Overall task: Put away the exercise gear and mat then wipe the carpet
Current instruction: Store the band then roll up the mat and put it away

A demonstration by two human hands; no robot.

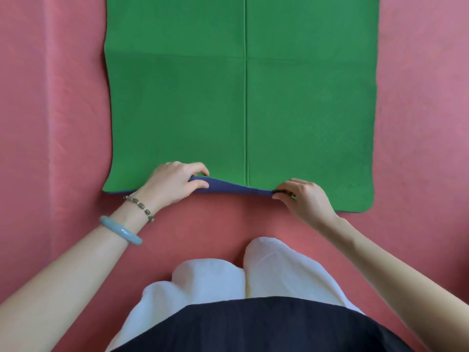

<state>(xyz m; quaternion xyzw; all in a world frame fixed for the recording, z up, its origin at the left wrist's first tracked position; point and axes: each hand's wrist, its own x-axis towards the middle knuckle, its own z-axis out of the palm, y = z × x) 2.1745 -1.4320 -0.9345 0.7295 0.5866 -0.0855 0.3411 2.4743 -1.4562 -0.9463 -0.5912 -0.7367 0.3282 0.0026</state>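
Mat (177, 102) lies flat on the red carpet (50, 123), near edge lifted; left hand (172, 181) and right hand (307, 196) pinch that edge (blue underside showing); probably light, soft and floppy, best gripped along the hem; crease lines cross farther off.

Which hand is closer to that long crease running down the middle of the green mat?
Right. The right hand pinches the mat's near edge just beside the crease; the left hand holds the same edge farther out.

matt green foam-like mat (177, 97) — soft pink carpet (50, 97), faintly creased
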